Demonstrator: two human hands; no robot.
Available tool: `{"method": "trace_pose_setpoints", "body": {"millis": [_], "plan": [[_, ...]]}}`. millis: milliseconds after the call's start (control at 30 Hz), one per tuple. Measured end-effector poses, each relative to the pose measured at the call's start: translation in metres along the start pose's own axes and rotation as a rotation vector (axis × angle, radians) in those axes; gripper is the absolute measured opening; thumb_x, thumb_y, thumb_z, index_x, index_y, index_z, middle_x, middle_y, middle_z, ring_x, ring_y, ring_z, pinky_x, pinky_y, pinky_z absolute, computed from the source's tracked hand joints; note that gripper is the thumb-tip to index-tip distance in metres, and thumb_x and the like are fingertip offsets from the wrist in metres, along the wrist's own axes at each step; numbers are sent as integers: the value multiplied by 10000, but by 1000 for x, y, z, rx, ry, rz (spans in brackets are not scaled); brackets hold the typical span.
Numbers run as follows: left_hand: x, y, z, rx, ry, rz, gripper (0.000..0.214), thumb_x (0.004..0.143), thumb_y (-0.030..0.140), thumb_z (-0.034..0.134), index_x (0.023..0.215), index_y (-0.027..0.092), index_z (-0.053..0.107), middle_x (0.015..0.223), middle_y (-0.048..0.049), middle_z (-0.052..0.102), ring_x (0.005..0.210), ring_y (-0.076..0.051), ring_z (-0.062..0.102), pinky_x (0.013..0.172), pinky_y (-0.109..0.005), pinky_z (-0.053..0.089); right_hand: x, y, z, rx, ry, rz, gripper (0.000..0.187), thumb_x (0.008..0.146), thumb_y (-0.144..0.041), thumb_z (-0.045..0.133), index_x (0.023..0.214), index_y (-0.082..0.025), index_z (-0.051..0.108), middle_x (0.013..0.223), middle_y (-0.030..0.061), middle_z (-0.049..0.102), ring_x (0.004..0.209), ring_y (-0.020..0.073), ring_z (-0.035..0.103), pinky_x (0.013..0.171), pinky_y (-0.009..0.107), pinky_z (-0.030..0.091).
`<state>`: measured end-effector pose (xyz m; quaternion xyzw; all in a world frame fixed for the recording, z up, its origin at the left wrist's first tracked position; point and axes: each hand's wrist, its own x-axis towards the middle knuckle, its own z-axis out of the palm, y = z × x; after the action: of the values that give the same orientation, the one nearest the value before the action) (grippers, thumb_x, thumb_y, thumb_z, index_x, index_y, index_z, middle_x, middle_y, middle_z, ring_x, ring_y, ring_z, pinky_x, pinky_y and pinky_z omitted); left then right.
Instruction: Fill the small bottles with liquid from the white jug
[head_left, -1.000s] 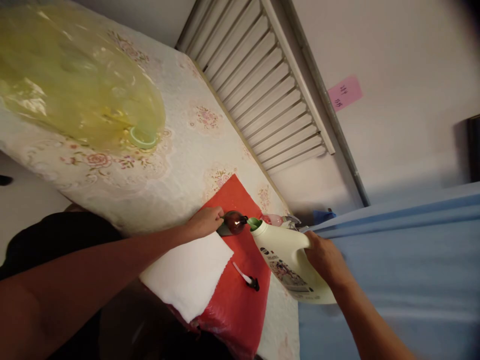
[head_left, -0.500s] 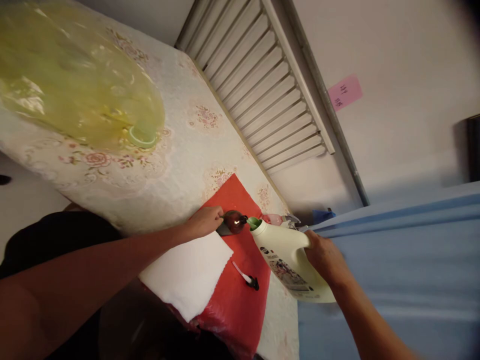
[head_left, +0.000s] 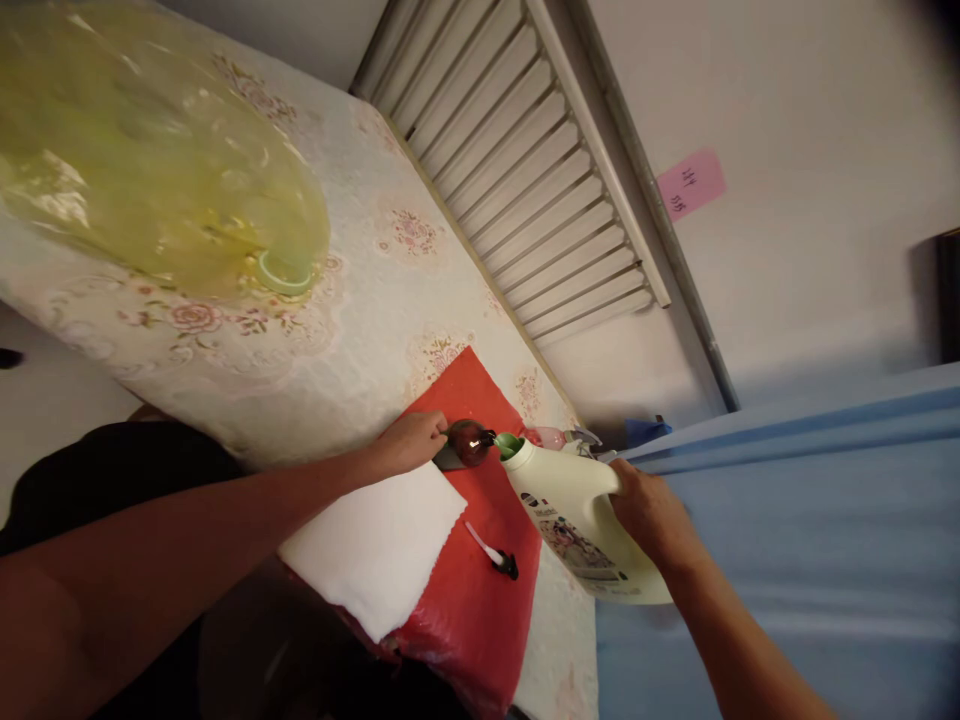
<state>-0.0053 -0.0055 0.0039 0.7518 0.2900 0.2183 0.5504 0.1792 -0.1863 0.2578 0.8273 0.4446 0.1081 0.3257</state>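
Clamped shut, L hand point(head_left: 411, 440) grips the brown bottle point(head_left: 469, 443) from its near side; bottle sits on the red mat point(head_left: 480, 610). R hand point(head_left: 651, 512) is fisted thru the handle of the white jug point(head_left: 574, 510), tilted w/ its green spout point(head_left: 509, 446) right at the bottle's mouth. Pump head point(head_left: 495, 556) lies loose on the mat below the jug. White cloth point(head_left: 375, 550) overlaps the mat by L wrist. Pink spray bottle point(head_left: 551, 438) crowds just behind the spout. Yellow jug point(head_left: 150, 160) is well apart on the floral tablecloth point(head_left: 360, 300). Blue fabric point(head_left: 787, 540) is at R.

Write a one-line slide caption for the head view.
Left hand holds a small brown bottle on a red mat; right hand tilts a white jug, green spout toward it.
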Motion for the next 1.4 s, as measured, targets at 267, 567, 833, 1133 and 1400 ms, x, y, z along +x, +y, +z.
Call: {"method": "trace_pose_setpoints", "body": {"millis": [267, 567, 833, 1133, 1400], "plan": [[0, 0, 0, -17, -2, -1, 112, 786, 174, 501, 827, 196, 603, 793, 2, 678, 755, -164, 609, 590, -250, 350, -1, -2, -2, 14, -5, 10, 255, 819, -86, 449, 998, -190, 597, 925, 99, 735, 793, 206, 661, 633, 268, 291], [-2, 4, -2, -19, -7, -13, 96, 787, 178, 499, 802, 200, 591, 783, 0, 669, 748, -170, 601, 588, -259, 341, 0, 0, 0, 7, -6, 1, 239, 829, -86, 441, 991, -186, 585, 912, 99, 732, 770, 196, 653, 624, 258, 279], [-2, 4, -2, -21, -15, -20, 80, 783, 180, 503, 787, 201, 579, 756, 9, 656, 725, -160, 591, 576, -252, 332, 0, 0, 0, 12, 5, -12, 256, 820, -74, 448, 1000, -188, 591, 917, 93, 729, 778, 194, 644, 639, 263, 289], [0, 2, 0, -16, -14, -17, 83, 778, 184, 503, 797, 204, 581, 733, 14, 637, 701, -159, 576, 571, -257, 315, -1, 0, -1, 14, 17, -25, 233, 823, -67, 444, 973, -180, 581, 910, 97, 731, 775, 191, 641, 643, 269, 275], [3, -3, 3, -20, -6, -8, 74, 775, 195, 511, 806, 205, 577, 701, 13, 629, 658, -156, 570, 544, -260, 302, -1, 0, -1, -4, 6, -9, 244, 831, -78, 438, 997, -182, 584, 933, 98, 733, 786, 195, 650, 640, 269, 280]]}}
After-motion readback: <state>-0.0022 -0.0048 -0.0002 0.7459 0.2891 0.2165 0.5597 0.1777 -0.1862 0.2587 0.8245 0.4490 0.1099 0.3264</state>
